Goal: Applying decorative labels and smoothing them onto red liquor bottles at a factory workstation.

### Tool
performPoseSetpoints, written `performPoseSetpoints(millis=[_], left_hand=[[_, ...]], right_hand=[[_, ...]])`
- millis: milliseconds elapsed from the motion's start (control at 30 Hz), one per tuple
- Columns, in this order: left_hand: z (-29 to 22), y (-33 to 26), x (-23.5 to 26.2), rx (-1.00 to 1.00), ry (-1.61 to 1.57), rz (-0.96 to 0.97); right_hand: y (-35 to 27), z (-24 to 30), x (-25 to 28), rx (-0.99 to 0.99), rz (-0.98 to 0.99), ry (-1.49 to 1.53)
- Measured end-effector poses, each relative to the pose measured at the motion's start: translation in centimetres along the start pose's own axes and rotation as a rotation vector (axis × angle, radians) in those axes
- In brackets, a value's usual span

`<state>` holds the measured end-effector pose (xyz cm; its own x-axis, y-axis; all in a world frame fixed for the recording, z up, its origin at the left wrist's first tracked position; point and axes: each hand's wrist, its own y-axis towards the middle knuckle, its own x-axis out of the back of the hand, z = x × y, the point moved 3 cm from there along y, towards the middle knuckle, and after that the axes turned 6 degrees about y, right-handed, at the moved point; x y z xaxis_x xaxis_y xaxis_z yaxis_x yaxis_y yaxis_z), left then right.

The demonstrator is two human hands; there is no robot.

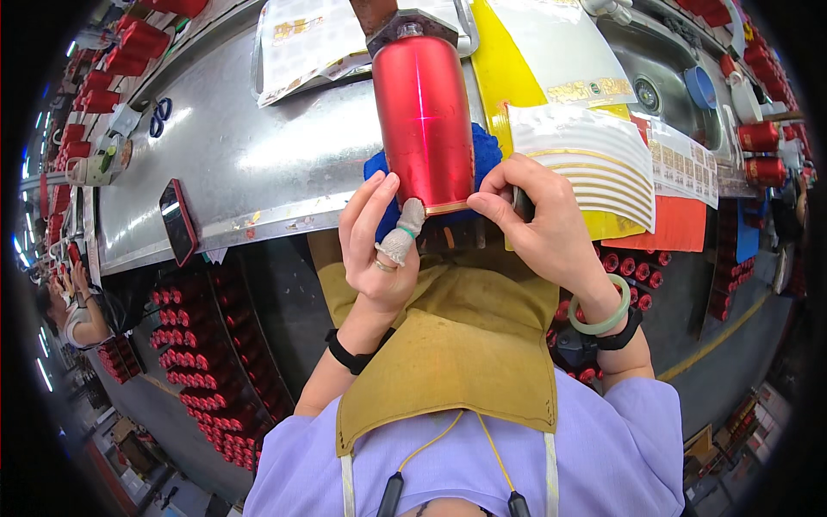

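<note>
A glossy red bottle lies lengthwise in front of me on a blue cloth, its base end toward me. A narrow gold strip runs along that base edge. My left hand is at the left of the base with fingers apart, two of them stretched against the bottle's side. One digit wears a pale cloth cover and presses at the strip's left part. At the strip's right end is my right hand, thumb and forefinger close together. A small dark flat piece is tucked in its fingers.
A dark clamp-like holder meets the bottle's far end. Right of it lie sheets with gold strips over a yellow sheet. A phone rests at the metal bench's left edge. Racks of red bottles stand below.
</note>
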<state>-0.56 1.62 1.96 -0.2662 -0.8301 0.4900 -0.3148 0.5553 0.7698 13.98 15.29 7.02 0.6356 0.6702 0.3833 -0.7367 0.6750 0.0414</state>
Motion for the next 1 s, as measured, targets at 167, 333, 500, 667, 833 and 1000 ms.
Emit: performPoseSetpoints(millis=[167,333,500,667,833,1000], left_hand=[[-0.7,-0.2,-0.4,0.086,-0.028,-0.076],[-1.9,1.1,0.0,-0.037,0.091,0.006],[-1.2,1.1,0.2,0.002,0.053,0.074],[-0.5,0.0,0.1,0.13,-0.062,0.031],[-0.5,-0.1,-0.1,0.177,-0.071,0.026],[-0.9,-0.4,0.3,0.115,-0.048,0.035]], right_hand=[[0.1,-0.1,-0.1,-0.003,-0.001,-0.006],[0.2,-0.5,-0.2,-0.005,-0.024,0.001],[0.1,-1.0,0.1,0.005,-0.049,-0.015],[-0.3,-1.4,-0.7,-0.086,-0.127,0.119],[-0.1,-0.7,-2.4,-0.208,-0.097,0.246],[-0.4,-1.3,-2.3,-0.273,-0.036,0.4]])
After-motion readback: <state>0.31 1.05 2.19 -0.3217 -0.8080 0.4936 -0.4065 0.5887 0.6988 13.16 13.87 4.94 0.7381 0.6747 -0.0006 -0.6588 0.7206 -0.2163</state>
